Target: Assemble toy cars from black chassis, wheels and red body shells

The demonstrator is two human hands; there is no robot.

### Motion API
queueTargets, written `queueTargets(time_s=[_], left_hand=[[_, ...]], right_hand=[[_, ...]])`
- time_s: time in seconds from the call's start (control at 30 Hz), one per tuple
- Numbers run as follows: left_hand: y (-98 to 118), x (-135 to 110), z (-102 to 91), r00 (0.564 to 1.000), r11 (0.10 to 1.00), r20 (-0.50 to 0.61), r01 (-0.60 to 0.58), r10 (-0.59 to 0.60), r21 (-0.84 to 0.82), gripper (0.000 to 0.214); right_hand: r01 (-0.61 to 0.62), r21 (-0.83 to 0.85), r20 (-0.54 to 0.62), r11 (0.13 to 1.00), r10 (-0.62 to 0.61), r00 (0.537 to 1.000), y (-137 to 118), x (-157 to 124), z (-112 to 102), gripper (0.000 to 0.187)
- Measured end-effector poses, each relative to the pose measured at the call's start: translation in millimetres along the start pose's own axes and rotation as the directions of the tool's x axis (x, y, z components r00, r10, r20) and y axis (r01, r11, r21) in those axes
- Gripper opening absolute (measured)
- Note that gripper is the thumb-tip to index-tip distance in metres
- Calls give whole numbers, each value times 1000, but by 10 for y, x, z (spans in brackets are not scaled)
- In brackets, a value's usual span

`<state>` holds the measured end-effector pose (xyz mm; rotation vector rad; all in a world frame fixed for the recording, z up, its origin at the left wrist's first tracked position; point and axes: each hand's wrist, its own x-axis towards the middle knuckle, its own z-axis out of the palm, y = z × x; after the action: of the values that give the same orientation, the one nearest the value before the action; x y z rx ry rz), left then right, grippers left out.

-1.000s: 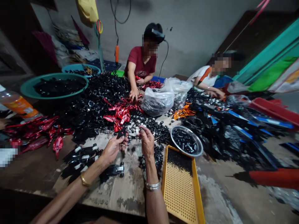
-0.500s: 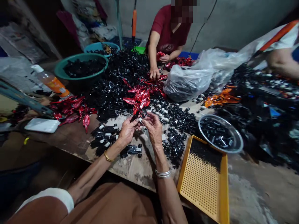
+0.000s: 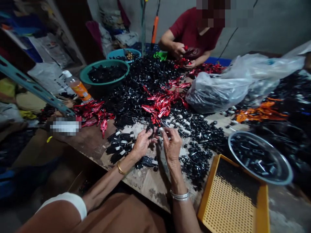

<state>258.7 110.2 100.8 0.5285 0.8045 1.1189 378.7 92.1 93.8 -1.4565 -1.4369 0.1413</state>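
Wearer's left hand (image 3: 143,145): fingers curled, thumb and forefinger pinched on a small black part (image 3: 150,128), held just above the surface (image 3: 143,183) near frame centre.

Wearer's right hand (image 3: 173,146): fingertips drawn together at the part's 3 o'clock. Cannot tell whether they grip something tiny or only meet the part.

Handling, as judged: the part looks like moulded plastic, so light, stiff, and glossy enough to be slick. Thin bits would probably snap if forced. Better pinched across its broader sides than by the ends.

- 6 o'clock of the hands: black toy car (image 3: 147,161) lying on the surface.
- 3 o'clock: loose black wheels (image 3: 198,152) in a heap.
- 4 o'clock: yellow tray (image 3: 230,207), with the metal bowl (image 3: 230,144) just beyond it.
- 12 o'clock: red pieces (image 3: 160,104); farther back, a co-worker's hand (image 3: 178,49).
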Motion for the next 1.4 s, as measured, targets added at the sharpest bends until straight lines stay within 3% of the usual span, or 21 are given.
queueTargets(time_s=[0.1,0.37,0.57,0.9,1.07,1.23,1.33,1.4], left_hand=[[-18,-16,-12,1000,1000,13,9,-10,10,25],[-202,-51,26,992,983,-6,-127,129,131,27],[-265,-93,27,980,922,-57,-161,193,352,18],[-235,-176,84,952,821,-43,-239,304,519,8],[-193,-158,83,929,780,-32,-291,369,554,8],[-193,-152,71,960,838,82,-273,267,473,12],[-187,-170,50,971,877,155,-231,181,422,17],[-161,-188,29,975,876,187,-195,122,441,19]], right_hand=[[-46,29,-87,999,49,995,-70,-7,-32,19],[-16,89,-106,996,25,994,-305,-122,79,16],[-113,124,-165,986,133,977,-338,-158,94,18],[-155,141,-216,978,183,959,-379,-193,144,17],[-219,267,-118,939,257,959,-340,-165,96,18],[-171,262,-124,950,209,970,-232,-40,-21,27],[-215,356,45,910,213,976,-183,16,-77,27],[-290,421,179,859,235,956,-180,22,-90,21]])
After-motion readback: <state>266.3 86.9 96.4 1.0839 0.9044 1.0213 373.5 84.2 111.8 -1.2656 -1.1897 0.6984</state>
